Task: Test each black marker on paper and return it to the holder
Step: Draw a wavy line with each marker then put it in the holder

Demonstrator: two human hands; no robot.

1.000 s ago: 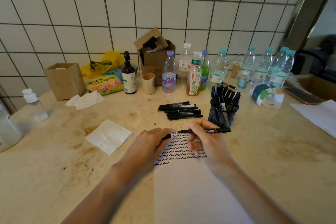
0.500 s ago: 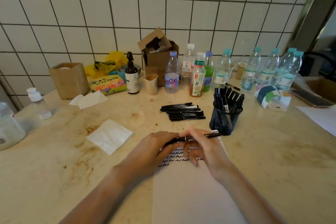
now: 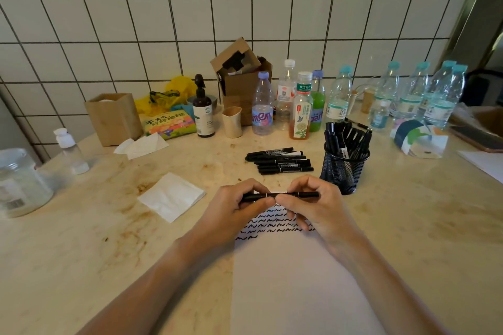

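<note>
I take this for a home kitchen or utility corner used as a makeshift work spot. The wall point(image 3: 245, 8) is white square tile with dark grout, and the stained beige stone counter point(image 3: 81, 253) carries household clutter: water bottles point(image 3: 441, 95), a tea bottle point(image 3: 301, 109), a pump bottle point(image 3: 202, 109), cardboard boxes point(image 3: 242, 81), tissues point(image 3: 172, 196), a snack packet point(image 3: 170, 125).

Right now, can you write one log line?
both hands: left hand, right hand | hold: thin black marker | above: scribbled white paper
</note>
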